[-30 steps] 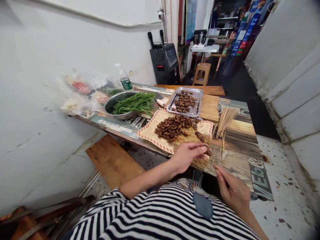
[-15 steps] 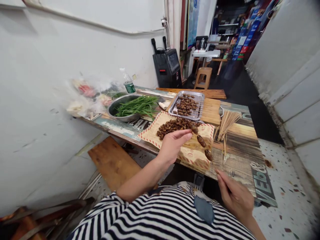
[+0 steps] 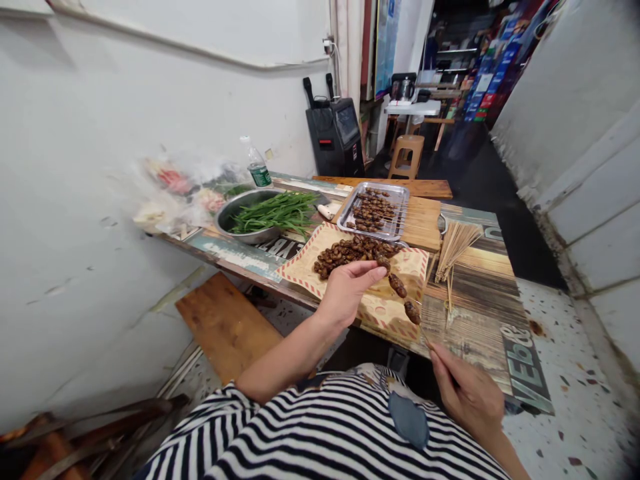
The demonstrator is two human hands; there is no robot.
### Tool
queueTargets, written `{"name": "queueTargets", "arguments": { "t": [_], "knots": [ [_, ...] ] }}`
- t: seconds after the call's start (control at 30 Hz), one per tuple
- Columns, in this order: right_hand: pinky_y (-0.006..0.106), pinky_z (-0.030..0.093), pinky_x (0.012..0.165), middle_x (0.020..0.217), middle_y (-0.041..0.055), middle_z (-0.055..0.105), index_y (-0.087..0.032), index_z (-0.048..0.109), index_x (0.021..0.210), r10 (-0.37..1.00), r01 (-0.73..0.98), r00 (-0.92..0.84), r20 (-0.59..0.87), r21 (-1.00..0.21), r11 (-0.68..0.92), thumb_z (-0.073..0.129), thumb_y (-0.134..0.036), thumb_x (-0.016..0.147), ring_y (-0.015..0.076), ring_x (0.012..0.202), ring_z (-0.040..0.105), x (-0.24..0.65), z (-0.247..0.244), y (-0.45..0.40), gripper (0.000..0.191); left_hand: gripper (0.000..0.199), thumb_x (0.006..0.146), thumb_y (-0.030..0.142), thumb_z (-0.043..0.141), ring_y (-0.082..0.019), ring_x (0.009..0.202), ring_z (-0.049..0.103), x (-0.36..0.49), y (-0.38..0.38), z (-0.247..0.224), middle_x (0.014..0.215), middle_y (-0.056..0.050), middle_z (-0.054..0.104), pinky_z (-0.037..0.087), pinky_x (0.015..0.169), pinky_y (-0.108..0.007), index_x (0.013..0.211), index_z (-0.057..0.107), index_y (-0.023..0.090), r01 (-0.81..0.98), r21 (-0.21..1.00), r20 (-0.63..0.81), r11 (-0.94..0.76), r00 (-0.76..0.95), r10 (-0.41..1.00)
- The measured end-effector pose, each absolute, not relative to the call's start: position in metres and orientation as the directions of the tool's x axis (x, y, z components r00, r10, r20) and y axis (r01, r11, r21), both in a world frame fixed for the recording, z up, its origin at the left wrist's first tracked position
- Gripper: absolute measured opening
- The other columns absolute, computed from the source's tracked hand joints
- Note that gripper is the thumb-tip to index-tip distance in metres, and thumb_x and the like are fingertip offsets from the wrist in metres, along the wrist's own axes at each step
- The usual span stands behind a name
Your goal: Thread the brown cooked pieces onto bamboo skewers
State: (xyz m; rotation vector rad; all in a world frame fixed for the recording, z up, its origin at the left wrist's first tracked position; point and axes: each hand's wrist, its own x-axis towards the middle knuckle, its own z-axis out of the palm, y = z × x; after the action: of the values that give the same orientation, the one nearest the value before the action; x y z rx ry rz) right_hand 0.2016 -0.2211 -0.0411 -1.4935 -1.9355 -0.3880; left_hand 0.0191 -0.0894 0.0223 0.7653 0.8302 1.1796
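My right hand (image 3: 467,387) grips the lower end of a thin wooden skewer (image 3: 425,335) carrying brown, glossy silkworm pupae (image 3: 397,285). At the skewer's far end, my left hand (image 3: 350,287) is closed, thumb and fingers pinching the uppermost pupa (image 3: 383,262). Just beyond the left hand, a heap of loose pupae (image 3: 345,252) lies on a cream paper sheet (image 3: 305,265) with a red-striped border. Behind it, finished skewers of pupae (image 3: 373,210) rest in a metal tray (image 3: 345,220). Bare skewers (image 3: 457,247) lie bundled to the right.
A steel bowl (image 3: 223,223) of long green vegetables (image 3: 277,212) stands at the left, near a plastic bottle (image 3: 259,170) and filled plastic bags (image 3: 175,193). The tray sits on a wooden board (image 3: 425,227). A black speaker (image 3: 335,133) stands by the wall.
The skewer and my right hand have shifted slightly left and toward me. My left hand keeps its pinch on the top pupa, almost in the same place.
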Motion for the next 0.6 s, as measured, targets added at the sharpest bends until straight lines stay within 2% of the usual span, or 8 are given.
{"name": "queueTargets", "arguments": {
  "t": [0.17, 0.43, 0.5, 0.6],
  "knots": [
    [0.019, 0.051, 0.057, 0.081, 0.0033, 0.072, -0.019, 0.067, 0.096, 0.76, 0.93, -0.133, 0.637, -0.185, 0.318, 0.046, -0.025, 0.086, 0.0129, 0.064, 0.068, 0.198, -0.039, -0.22, 0.024, 0.026, 0.055, 0.028, 0.075, -0.009, 0.067, 0.054, 0.019, -0.09, 0.017, 0.072, -0.001, 0.064, 0.04, 0.072, -0.025, 0.075, 0.068, 0.014, -0.424, 0.894, -0.093, 0.142, 0.134, 0.987],
    [0.019, 0.051, 0.059, 0.08, 0.0043, 0.072, -0.017, 0.067, 0.093, 0.756, 0.923, -0.116, 0.644, -0.212, 0.322, 0.046, -0.026, 0.087, 0.0131, 0.064, 0.068, 0.197, -0.039, -0.219, 0.024, 0.026, 0.06, 0.03, 0.072, -0.011, 0.07, 0.057, 0.018, -0.089, 0.013, 0.076, -0.003, 0.067, 0.042, 0.073, -0.025, 0.08, 0.067, 0.014, -0.373, 0.92, -0.074, 0.123, 0.141, 0.987],
    [0.019, 0.052, 0.058, 0.079, 0.004, 0.072, -0.017, 0.068, 0.091, 0.775, 0.916, -0.074, 0.628, -0.265, 0.302, 0.045, -0.028, 0.087, 0.0136, 0.064, 0.068, 0.196, -0.039, -0.219, 0.025, 0.027, 0.062, 0.031, 0.07, -0.012, 0.073, 0.058, 0.017, -0.089, 0.011, 0.079, -0.005, 0.067, 0.042, 0.076, -0.026, 0.083, 0.068, 0.013, -0.359, 0.926, -0.06, 0.112, 0.153, 0.986],
    [0.02, 0.053, 0.056, 0.079, 0.0033, 0.072, -0.018, 0.068, 0.091, 0.818, 0.876, 0.028, 0.574, -0.408, 0.256, 0.046, -0.031, 0.086, 0.0144, 0.064, 0.068, 0.195, -0.041, -0.218, 0.025, 0.028, 0.065, 0.031, 0.067, -0.014, 0.08, 0.059, 0.014, -0.088, 0.007, 0.085, -0.007, 0.068, 0.042, 0.081, -0.029, 0.087, 0.068, 0.013, -0.338, 0.935, -0.051, 0.106, 0.168, 0.984]
  ]
}}
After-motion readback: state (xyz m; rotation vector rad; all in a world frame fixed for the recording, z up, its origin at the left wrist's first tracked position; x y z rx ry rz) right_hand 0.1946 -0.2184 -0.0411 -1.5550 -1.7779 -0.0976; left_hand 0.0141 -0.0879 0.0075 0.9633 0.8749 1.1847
